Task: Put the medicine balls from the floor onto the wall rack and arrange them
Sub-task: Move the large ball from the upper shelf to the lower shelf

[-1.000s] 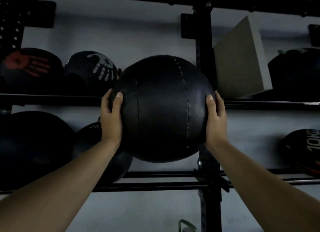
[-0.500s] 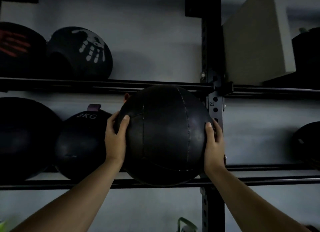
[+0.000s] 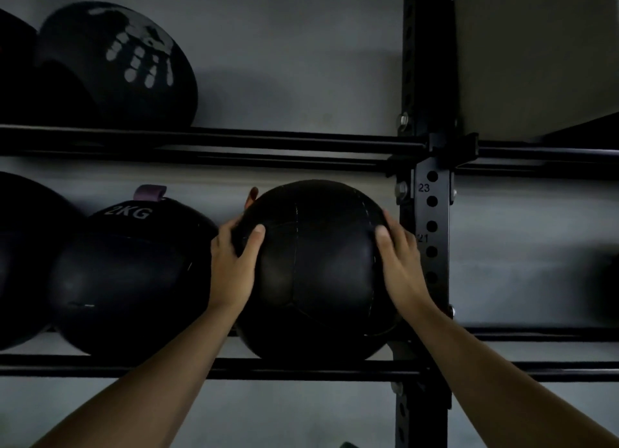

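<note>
A black stitched medicine ball [image 3: 315, 270] sits on the lower rails of the wall rack [image 3: 301, 369], just left of the upright post. My left hand [image 3: 234, 266] grips its left side and my right hand [image 3: 400, 266] presses its right side. Immediately to its left rests a black ball marked 2KG [image 3: 130, 273], close to my left hand. A ball with a white handprint [image 3: 114, 65] lies on the upper shelf.
The black perforated upright post [image 3: 432, 233] stands right beside my right hand. A large dark ball [image 3: 23, 260] fills the lower shelf's far left. A grey foam block [image 3: 536, 55] leans on the upper shelf at right. Another dark ball [image 3: 606, 280] shows at the right edge.
Both hands lowered the stitched ball from level with the upper shelf down onto the lower rails beside the 2KG ball. The view shifted closer and downward.
</note>
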A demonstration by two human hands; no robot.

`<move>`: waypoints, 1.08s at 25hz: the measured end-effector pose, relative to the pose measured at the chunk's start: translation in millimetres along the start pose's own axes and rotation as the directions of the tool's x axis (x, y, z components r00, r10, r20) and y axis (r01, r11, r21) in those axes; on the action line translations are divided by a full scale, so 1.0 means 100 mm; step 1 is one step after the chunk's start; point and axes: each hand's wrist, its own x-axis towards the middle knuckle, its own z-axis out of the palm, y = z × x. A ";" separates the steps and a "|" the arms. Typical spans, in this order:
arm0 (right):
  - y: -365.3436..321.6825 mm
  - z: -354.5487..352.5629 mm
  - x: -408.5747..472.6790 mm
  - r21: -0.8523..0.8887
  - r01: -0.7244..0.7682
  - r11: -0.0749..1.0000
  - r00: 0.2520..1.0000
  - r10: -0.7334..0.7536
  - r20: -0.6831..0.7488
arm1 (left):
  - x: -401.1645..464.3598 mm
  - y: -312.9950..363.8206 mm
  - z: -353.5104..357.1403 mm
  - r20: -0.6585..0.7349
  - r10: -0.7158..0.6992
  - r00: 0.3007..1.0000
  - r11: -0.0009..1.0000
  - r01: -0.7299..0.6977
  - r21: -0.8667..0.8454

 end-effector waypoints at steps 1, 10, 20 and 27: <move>-0.09 0.00 0.02 -0.041 -0.001 0.999 1.000 0.002 0.025 | -0.01 0.00 -0.02 -0.007 0.017 1.000 0.999 -0.017 0.030; -0.29 0.14 0.22 -0.203 0.120 0.972 0.993 -0.119 0.019 | 0.02 0.16 -0.04 0.217 0.205 0.954 0.925 -0.262 0.277; -0.61 0.08 -0.03 -0.518 0.140 0.844 0.986 -0.074 0.146 | 0.06 0.62 -0.42 0.489 0.073 0.869 0.782 -0.355 0.513; -1.11 -0.21 -0.87 -0.666 0.148 0.731 0.985 -0.052 0.162 | -0.15 0.92 -0.48 0.731 0.324 0.600 0.568 -0.742 0.356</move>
